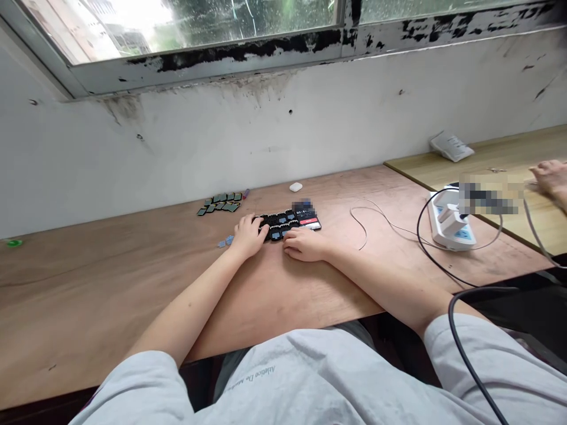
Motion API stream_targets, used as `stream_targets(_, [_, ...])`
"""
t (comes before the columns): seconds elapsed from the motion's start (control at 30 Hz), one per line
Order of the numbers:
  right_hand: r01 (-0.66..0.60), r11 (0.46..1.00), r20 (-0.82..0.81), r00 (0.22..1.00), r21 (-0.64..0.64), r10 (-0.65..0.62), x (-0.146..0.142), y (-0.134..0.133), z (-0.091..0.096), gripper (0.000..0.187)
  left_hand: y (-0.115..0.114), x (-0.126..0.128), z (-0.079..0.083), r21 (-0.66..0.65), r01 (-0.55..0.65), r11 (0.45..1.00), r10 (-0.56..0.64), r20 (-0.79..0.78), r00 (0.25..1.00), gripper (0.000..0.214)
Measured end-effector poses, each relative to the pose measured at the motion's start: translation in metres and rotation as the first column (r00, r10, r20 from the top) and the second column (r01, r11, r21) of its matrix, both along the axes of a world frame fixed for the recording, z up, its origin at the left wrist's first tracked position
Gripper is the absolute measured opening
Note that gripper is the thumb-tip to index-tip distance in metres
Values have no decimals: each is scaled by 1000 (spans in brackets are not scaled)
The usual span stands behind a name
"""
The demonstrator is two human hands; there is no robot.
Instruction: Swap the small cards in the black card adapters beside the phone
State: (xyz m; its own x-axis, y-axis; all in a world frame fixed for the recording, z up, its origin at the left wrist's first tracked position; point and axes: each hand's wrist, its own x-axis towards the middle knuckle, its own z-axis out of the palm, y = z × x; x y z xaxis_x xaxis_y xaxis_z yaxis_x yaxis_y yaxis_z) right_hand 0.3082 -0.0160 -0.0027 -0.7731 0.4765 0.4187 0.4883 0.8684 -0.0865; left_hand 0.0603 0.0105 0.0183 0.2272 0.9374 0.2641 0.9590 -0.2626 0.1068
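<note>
A black tray [279, 219] with small square chips in its pockets lies on the wooden table [133, 283], near the far edge. My left hand [248, 235] rests at the tray's left end, fingers curled onto it. My right hand [305, 244] lies just in front of the tray, fingers bent and pressed down at its front edge. What the fingertips pinch is too small to see. A phone [307, 216] with a lit screen sits at the tray's right end. Two loose chips [225, 241] lie left of my left hand.
A cluster of several loose chips [221, 203] lies behind the tray, with a white earbud case [296, 187] to the right. A white power strip [452, 227] with cables sits at the right. Another person's hand [549, 177] rests on the neighbouring table.
</note>
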Motion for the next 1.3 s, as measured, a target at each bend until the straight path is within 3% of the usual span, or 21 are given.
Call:
stream_targets(0.07, [148, 988, -27, 989, 54, -147, 0, 1, 1, 19, -18, -13, -7, 106, 50, 993, -48, -23, 999, 49])
stream_targets(0.2, [391, 914, -45, 920, 107, -388, 2, 2, 3, 16, -38, -34, -17, 130, 53, 990, -48, -42, 998, 40])
stream_targets(0.33, [455, 888, 36, 888, 67, -458, 2, 2, 6, 20, -34, -38, -19, 142, 22, 990, -29, 46, 999, 35])
stream_targets(0.5, [449, 890, 56, 890, 77, -453, -1, -2, 9, 28, -29, -36, -22, 191, 97, 977, -116, 89, 989, 28])
stream_targets(0.7, [352, 930, 42, 933, 106, -358, -2, -6, 10, 36, -26, -42, -27, 222, 93, 971, -130, 156, 979, 21])
stream_targets(0.9, [-11, 995, 1, 1000, 102, 11, -4, -12, 9, 34, -27, -44, -25, 279, 226, 933, -275, 152, 949, 20])
stream_targets(1.0, [-142, 988, -84, 986, 52, 146, -9, -17, 6, 26, -30, -43, -23, 313, 310, 898, -367, 142, 919, 23])
stream_targets(1.17, [-243, 968, -160, 960, -57, 231, -18, -25, 3, 9, -43, -36, -17, 297, 495, 816, -547, 121, 829, 26])
stream_targets(1.3, [-340, 934, -177, 931, -106, 319, -23, -27, 2, 14, -56, -27, -10, 251, 601, 759, -638, 101, 763, 31])
